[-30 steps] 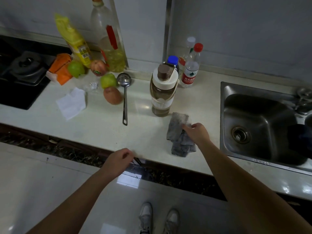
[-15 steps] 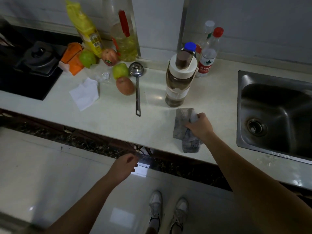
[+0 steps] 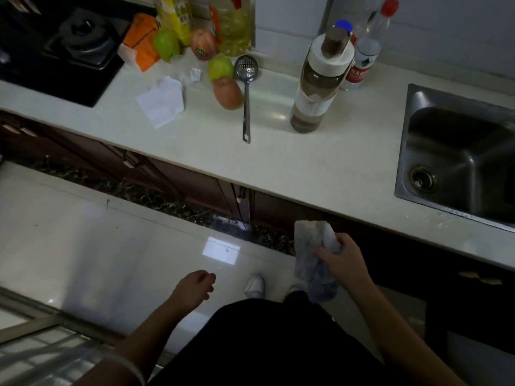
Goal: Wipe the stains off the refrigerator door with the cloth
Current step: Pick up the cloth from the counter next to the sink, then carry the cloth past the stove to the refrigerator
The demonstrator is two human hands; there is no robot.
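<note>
A person stands at a kitchen countertop point(image 3: 320, 168) with a grey cloth point(image 3: 310, 246) in the right hand point(image 3: 344, 263), seen from a head-worn camera looking down. The fingers of that hand are curled round the middle of the cloth, bunching it. One crumpled end stands up above the knuckles and the other hangs limp below the palm, towards the white shoes point(image 3: 255, 285). The cloth is off the countertop, in the air in front of the dark cabinet doors point(image 3: 195, 185) and above the pale tiled floor point(image 3: 111, 246). The left hand point(image 3: 195, 285) hangs low over the floor, its fingers loosely curled and holding nothing.

On the countertop stand a tall water bottle point(image 3: 317, 87), a slotted metal spoon point(image 3: 246, 107), several apples and pears point(image 3: 227, 91) and a folded white tissue point(image 3: 161, 101). A steel sink point(image 3: 446, 151) lies to the right and a black gas hob point(image 3: 80, 43) to the left. No refrigerator door shows in this view, so no wiping has begun.

The cloth looks light, soft and fully pliable, sagging wherever it is unsupported. It probably wants gathering into a pad in the palm, with a flat face left outward for pressing on the door, since a loose tail would drag. Whether it is damp cannot be told.
</note>
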